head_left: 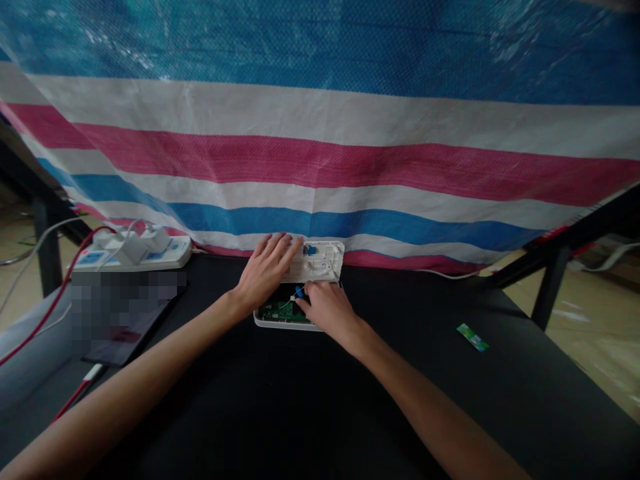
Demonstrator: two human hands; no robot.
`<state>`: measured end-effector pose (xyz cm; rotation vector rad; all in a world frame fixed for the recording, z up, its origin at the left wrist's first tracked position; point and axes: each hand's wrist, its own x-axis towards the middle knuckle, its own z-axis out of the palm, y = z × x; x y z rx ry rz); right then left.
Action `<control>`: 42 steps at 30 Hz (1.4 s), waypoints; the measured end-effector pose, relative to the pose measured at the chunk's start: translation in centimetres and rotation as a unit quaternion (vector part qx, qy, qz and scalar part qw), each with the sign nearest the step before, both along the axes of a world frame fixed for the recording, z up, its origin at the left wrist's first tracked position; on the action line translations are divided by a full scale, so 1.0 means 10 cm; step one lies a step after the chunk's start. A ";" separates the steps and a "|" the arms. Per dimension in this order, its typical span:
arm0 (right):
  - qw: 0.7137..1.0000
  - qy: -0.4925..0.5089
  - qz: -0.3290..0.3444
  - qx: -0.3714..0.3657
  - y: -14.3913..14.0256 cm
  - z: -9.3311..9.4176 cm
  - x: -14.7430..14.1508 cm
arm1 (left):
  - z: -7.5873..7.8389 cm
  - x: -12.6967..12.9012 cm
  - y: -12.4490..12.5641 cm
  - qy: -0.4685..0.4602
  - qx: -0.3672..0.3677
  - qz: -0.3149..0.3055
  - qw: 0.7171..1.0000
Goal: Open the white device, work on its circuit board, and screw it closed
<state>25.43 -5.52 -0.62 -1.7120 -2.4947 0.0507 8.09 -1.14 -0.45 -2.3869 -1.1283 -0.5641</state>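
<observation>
A white plastic device case (pixel 280 321) lies open on the black table (pixel 310 407), showing a green circuit board (pixel 278 310) inside. Its white lid (pixel 325 261) lies flipped up just behind, with a blue part on it. My left hand (pixel 265 268) rests flat on the left of the lid, fingers spread. My right hand (pixel 327 308) is over the right of the open case, its fingertips pinching a small blue connector (pixel 299 292) on a thin white fibre.
A white power strip (pixel 135 253) with plugs and a red cable (pixel 60 287) sits at the back left. A dark tablet (pixel 127 320) lies at the left. A small green packet (pixel 473 337) is at the right. A striped tarp (pixel 320 153) hangs behind the table.
</observation>
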 end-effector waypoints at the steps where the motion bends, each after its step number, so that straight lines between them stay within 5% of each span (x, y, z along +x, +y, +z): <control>1: 1.000 -0.009 -0.002 0.010 -0.01 -0.02 -0.02 | -0.01 0.00 0.01 -0.001 -0.002 -0.002 1.000; 7: 0.999 -0.028 0.020 0.032 -0.04 -0.01 -0.01 | -0.01 -0.02 0.00 -0.003 -0.004 -0.007 1.000; 16: 0.998 0.008 0.065 -0.006 -0.07 0.24 0.23 | 0.00 -0.01 -0.02 -0.004 -0.006 -0.009 1.000; 22: 0.988 0.102 0.042 0.109 0.05 0.33 0.40 | -0.01 -0.02 -0.01 -0.004 -0.011 -0.014 1.000; 29: 0.965 0.060 -0.018 0.253 0.15 0.15 0.41 | 0.01 -0.02 0.00 -0.009 -0.017 -0.016 1.000; 42: 0.969 -0.042 0.039 0.240 0.25 0.32 0.33 | 0.02 -0.02 0.02 0.003 -0.037 -0.028 0.999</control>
